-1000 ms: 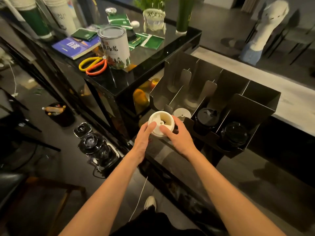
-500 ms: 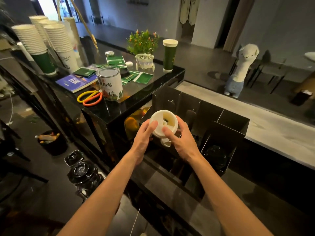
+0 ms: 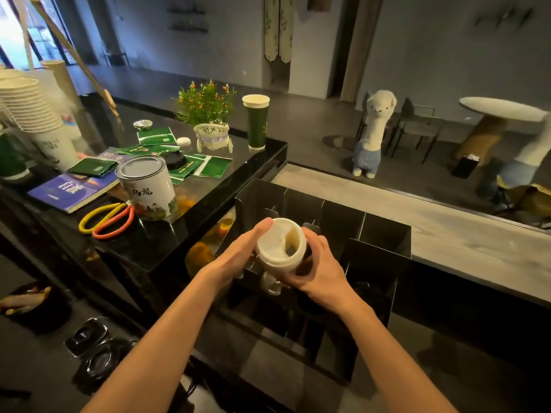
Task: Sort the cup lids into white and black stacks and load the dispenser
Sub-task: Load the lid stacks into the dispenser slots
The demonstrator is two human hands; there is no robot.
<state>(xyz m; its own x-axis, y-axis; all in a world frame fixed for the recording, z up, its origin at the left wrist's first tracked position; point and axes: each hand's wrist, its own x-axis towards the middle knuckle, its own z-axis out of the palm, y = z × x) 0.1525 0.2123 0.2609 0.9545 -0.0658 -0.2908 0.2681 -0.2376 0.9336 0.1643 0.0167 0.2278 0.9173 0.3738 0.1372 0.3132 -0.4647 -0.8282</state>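
The base of the white lid stack (image 3: 280, 251) is covered by the right hand (image 3: 320, 274). The dispenser (image 3: 384, 234) slots behind are screened, and their dark contents cannot be made out. At the left edge the paper cups (image 3: 26, 108) are cropped, and at the right a blurred plush (image 3: 524, 171) is cut off.

Dim room, blurred edges (wide-angle warp)
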